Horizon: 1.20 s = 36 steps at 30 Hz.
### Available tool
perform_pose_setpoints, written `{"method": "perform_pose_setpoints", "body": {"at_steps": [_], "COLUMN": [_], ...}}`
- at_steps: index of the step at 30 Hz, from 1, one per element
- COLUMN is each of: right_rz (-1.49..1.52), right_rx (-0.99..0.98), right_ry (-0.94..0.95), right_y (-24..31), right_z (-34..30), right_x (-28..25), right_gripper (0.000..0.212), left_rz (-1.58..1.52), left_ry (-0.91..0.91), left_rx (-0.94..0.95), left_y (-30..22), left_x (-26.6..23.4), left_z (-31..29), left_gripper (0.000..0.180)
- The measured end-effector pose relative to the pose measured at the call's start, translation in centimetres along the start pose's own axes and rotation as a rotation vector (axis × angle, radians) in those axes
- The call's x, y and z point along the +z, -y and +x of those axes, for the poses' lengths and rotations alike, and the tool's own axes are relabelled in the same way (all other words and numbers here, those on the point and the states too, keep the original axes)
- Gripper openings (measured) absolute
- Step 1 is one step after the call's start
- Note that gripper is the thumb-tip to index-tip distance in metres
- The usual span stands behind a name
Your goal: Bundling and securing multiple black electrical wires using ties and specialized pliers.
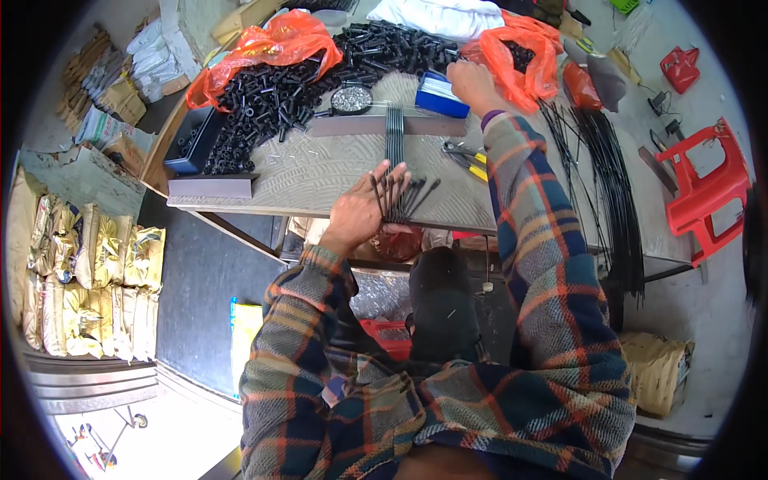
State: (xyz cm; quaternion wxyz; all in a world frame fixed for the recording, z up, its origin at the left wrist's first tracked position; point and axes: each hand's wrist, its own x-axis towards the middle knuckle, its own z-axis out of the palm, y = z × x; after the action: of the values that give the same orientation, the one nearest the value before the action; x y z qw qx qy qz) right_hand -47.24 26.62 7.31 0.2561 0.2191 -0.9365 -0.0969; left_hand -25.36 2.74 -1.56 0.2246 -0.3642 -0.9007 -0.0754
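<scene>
Near the table's front edge my left hand (357,211) is closed round a bundle of thin dark rods (395,146). Their black knobbed ends (410,195) fan out by my palm, and the other ends lie across a long grey strip (346,126). My right hand (474,86) reaches to the right end of a blue box (437,106) with white pieces in it. Its fingers are curled, and whatever they pinch is too small to make out. Yellow-handled pliers (474,163) lie below the box. A round dish (350,99) of small shiny bits stands left of the rods.
Heaps of short black tubes (276,104) cover the back left, beside orange plastic bags (280,40). A dark tray (192,141) sits at the left edge. Long black rods (610,188) overhang the table at right, near a red stool (704,196). Stacked sacks (96,276) stand at far left.
</scene>
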Motion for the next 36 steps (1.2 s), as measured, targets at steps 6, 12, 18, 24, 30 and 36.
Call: {"method": "perform_pose_setpoints", "body": {"at_steps": [6, 12, 18, 24, 30, 36], "right_rz": [1.614, 0.692, 0.69, 1.14, 0.866, 0.989], "right_rx": [0.132, -0.244, -0.138, -0.042, -0.038, -0.082], "right_ry": [-0.023, -0.579, -0.703, -0.585, -0.608, -0.572], "right_y": [4.1, 8.8, 9.8, 10.3, 10.7, 10.4], "right_z": [-11.2, -17.9, -16.1, -16.1, -16.7, -16.5], "right_x": [-15.1, -22.6, -20.4, -19.8, -20.6, -20.7], "right_gripper": [0.021, 0.019, 0.032, 0.032, 0.034, 0.042], "left_rz": [-0.441, -1.557, -1.328, -1.304, -1.257, -1.258], "left_ry": [-0.119, -0.176, -0.222, -0.288, -0.306, -0.332], "left_rx": [-0.075, -0.193, -0.26, -0.287, -0.296, -0.285], "left_y": [-1.2, -3.3, -4.2, -4.2, -4.1, -4.1], "left_x": [-4.7, -13.8, -16.6, -16.0, -15.8, -15.6], "left_z": [1.4, 4.3, 5.7, 5.7, 5.6, 5.4], "left_gripper": [0.109, 0.059, 0.026, 0.022, 0.023, 0.021]}}
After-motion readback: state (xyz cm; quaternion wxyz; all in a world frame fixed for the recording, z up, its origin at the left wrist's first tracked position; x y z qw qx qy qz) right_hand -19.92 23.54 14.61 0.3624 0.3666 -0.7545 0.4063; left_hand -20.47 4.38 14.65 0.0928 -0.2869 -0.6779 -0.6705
